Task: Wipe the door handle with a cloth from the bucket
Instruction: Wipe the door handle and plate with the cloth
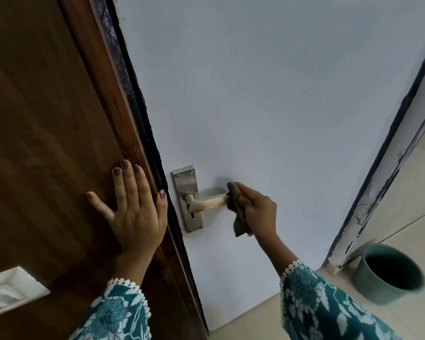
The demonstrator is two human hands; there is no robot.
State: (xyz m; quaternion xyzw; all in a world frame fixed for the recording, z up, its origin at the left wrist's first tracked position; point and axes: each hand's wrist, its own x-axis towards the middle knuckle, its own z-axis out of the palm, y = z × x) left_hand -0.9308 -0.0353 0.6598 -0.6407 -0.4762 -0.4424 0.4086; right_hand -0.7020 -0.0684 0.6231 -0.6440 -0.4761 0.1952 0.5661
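A brushed-metal door handle (210, 201) with rusty orange smears is being gripped at its free end through a crumpled grey cloth (236, 208), clamped in the right hand (258, 209). The left hand (133, 212) is being pressed flat, fingers spread, on the brown wood panel (47, 143). It's sitting on a pale door (268, 94); a teal bucket (368, 283) is being left on the tiled floor (402, 246), well off to the right.
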